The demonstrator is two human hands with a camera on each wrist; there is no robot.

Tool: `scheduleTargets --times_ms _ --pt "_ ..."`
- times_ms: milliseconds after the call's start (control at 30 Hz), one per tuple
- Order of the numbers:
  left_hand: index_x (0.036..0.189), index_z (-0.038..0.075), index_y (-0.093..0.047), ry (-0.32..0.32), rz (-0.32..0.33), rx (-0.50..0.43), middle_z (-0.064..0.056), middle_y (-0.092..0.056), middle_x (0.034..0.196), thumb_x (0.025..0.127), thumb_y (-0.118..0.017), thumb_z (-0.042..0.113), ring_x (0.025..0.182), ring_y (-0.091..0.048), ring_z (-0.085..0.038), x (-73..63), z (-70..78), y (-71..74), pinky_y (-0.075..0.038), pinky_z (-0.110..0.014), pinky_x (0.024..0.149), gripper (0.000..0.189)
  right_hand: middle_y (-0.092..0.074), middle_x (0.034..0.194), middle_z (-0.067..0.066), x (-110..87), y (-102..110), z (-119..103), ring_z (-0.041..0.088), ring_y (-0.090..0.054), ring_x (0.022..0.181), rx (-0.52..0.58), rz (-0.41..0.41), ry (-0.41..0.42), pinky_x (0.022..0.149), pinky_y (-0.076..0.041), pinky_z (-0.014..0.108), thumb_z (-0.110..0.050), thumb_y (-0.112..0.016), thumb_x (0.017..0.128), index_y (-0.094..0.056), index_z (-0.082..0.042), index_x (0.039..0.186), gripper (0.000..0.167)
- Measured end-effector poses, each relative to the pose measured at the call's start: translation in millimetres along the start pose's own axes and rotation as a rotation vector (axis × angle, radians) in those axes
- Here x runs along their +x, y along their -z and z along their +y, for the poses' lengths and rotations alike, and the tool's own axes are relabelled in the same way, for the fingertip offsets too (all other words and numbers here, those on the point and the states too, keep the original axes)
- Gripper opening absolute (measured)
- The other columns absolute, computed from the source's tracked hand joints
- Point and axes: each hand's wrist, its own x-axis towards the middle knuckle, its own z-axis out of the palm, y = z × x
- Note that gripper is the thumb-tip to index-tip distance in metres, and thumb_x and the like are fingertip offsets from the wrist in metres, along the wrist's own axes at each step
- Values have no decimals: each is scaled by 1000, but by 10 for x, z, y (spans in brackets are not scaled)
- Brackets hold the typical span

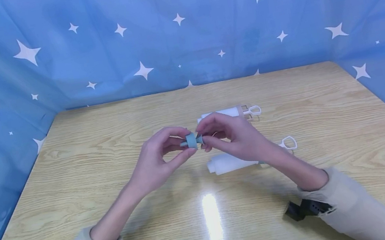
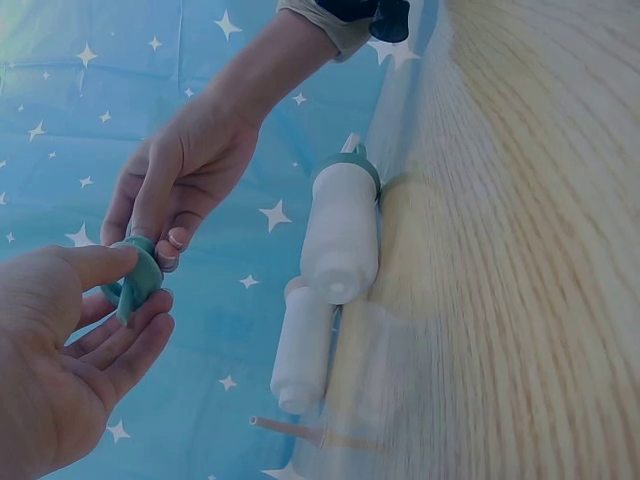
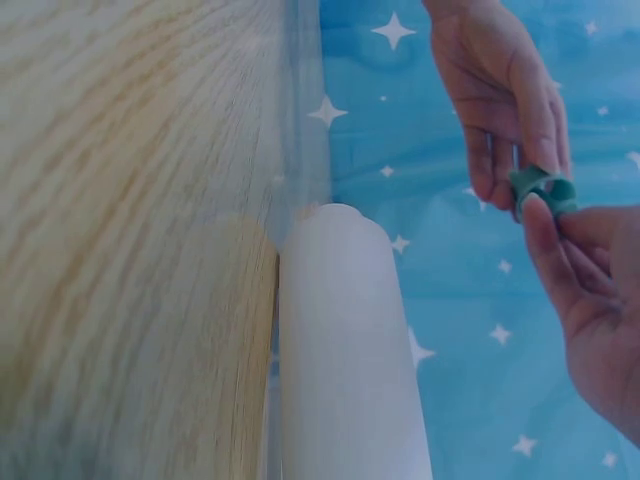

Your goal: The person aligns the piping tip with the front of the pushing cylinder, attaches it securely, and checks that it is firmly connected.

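Both hands meet over the middle of the table around a small teal nozzle cap (image 1: pixel 191 141) with a thin spout pointing left. My left hand (image 1: pixel 158 158) pinches the cap's wide ring between thumb and fingers. From the other side, my right hand (image 1: pixel 236 138) pinches the flared end of the teal piece with thumb and forefinger. Under the right hand lies a white plastic bottle (image 1: pixel 231 163) with a teal collar (image 2: pixel 370 172) and a white loop handle (image 1: pixel 289 143). A second white bottle (image 1: pixel 227 112) lies behind, partly hidden by that hand.
The far bottle has a pinkish collar (image 1: pixel 240 110) and its own loop handle (image 1: pixel 254 110). A thin pinkish tube (image 2: pixel 288 428) shows near the bottles in the left wrist view. A blue star-patterned curtain (image 1: pixel 154 36) surrounds the wooden table (image 1: pixel 80 165) at the back and sides.
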Motion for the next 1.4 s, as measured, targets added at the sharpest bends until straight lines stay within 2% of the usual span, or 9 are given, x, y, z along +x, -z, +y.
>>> scheduleTargets --times_ms 233,467,767,867,967,1233,1400 --pt "119 -3 -63 -12 -2 -25 -11 -68 112 85 -77 -7 96 -72 -20 -8 12 -12 -60 -31 87 37 -68 99 6 -9 -10 -12 17 -70 81 -42 28 -16 74 -63 33 12 -69 90 -66 1 108 22" --pt "118 0 -64 -36 -8 -89 -8 -69 112 84 -77 -8 98 -71 -21 -8 14 -26 -61 -34 87 37 -69 97 7 0 -42 -31 16 -70 78 -57 64 47 68 -63 32 15 -71 86 -67 2 105 24" --pt "118 0 -65 -75 -14 -137 -8 -69 112 83 -77 -11 97 -71 -22 -22 23 -48 -60 -37 88 38 -69 94 11 5 -69 -36 21 -69 77 -44 92 115 70 -63 31 17 -72 84 -68 1 101 24" --pt "118 -1 -65 -93 -14 -155 -11 -69 112 83 -76 -12 96 -70 -23 -24 22 -53 -61 -38 87 38 -69 93 10 5 -79 -34 18 -68 78 -40 97 134 70 -63 31 13 -73 86 -68 1 99 19" --pt "118 -1 -65 -113 -15 -177 -12 -69 112 82 -76 -14 96 -70 -24 -25 25 -53 -61 -39 87 39 -68 93 10 3 -86 -41 16 -67 79 -40 102 137 70 -63 30 10 -73 87 -68 0 100 17" --pt "116 -6 -64 -192 -29 -242 -16 -68 108 79 -75 -19 98 -71 -26 -19 8 -64 -60 -45 88 41 -68 91 9 -5 -102 -67 16 -67 77 -46 124 119 69 -62 28 17 -73 82 -66 1 98 24" --pt "116 -6 -65 -199 -30 -240 -16 -68 109 78 -76 -20 96 -72 -25 -26 14 -79 -61 -47 85 42 -66 90 10 -11 -116 -85 16 -66 76 -39 127 96 69 -61 27 16 -72 84 -64 2 99 23"
